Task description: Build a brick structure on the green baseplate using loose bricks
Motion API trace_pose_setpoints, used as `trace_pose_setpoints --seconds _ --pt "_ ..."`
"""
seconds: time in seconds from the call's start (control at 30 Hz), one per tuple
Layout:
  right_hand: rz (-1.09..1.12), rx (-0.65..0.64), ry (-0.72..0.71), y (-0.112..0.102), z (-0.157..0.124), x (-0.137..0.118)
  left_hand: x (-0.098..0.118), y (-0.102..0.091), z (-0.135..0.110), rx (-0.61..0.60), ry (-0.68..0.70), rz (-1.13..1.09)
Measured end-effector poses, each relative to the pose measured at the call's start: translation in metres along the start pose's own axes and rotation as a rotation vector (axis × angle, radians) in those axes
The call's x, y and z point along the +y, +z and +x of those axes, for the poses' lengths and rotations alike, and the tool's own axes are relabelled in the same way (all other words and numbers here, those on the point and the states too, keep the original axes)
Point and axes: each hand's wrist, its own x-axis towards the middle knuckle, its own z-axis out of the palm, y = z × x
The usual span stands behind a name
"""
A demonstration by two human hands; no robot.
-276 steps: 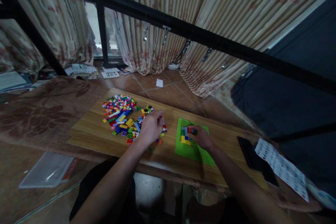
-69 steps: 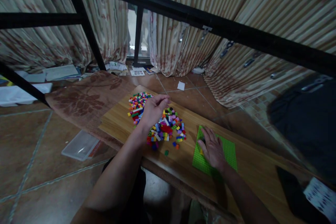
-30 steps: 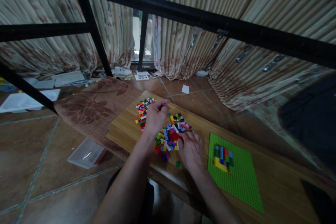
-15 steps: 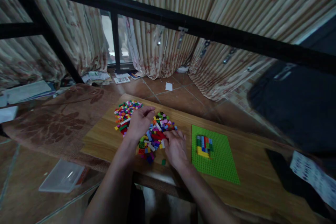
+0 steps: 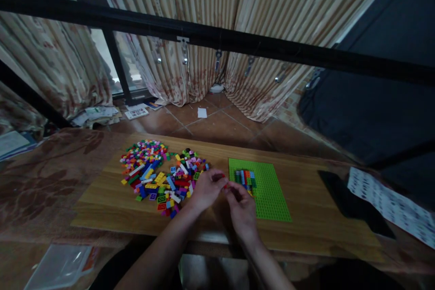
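My left hand [image 5: 207,189] and my right hand [image 5: 242,206] meet at the left edge of the green baseplate [image 5: 272,195], fingertips pinched together. Between the fingertips shows a small red building brick [image 5: 224,181], mostly covered by the fingers. On the baseplate stands a low block of joined bricks [image 5: 245,176] in blue, red, green and orange; its near part is behind my right hand. Left of my left hand spreads a loose pile of mixed bricks [image 5: 171,183], with larger pieces toward me and small ones [image 5: 144,152] farther back.
The wooden board [image 5: 105,206] carries everything and lies on a brown patterned cloth [image 5: 44,190]. A black flat item [image 5: 353,206] and a printed sheet [image 5: 390,206] lie at the right. A dark rail [image 5: 204,31] crosses above; a clear plastic box [image 5: 56,265] sits low at left.
Both hands have left the brick pile and come together near the baseplate, with a red brick at their fingertips. The camera view has shifted, so the board sits farther left.
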Motion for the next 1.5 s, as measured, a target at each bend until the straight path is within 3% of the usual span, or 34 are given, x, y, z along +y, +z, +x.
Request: trace_pose_setpoints --seconds 0.17,0.33,0.53,0.8,1.1,1.3,1.5 --pt "-0.186 -0.054 -0.077 -0.024 -0.003 0.001 -0.008 0.012 -0.003 -0.040 -0.101 -0.065" --pt "-0.461 -0.141 -0.253 -0.047 -0.002 -0.003 -0.003 0.016 -0.008 -0.190 -0.092 -0.041" --pt "-0.578 -0.206 -0.266 -0.056 -0.009 0.006 0.009 0.020 -0.020 -0.311 -0.147 -0.009" --pt "-0.651 -0.162 -0.282 -0.071 -0.028 0.015 -0.002 0.029 -0.033 -0.406 -0.151 0.129" --pt "-0.754 -0.037 -0.261 -0.078 -0.035 0.026 -0.001 0.035 -0.038 -0.374 -0.123 0.329" --pt "-0.662 -0.098 -0.303 -0.090 -0.019 0.021 0.006 0.031 -0.028 -0.394 -0.028 0.235" --pt "-0.616 -0.097 -0.343 -0.098 -0.004 0.017 -0.002 0.035 -0.017 -0.287 0.033 0.209"
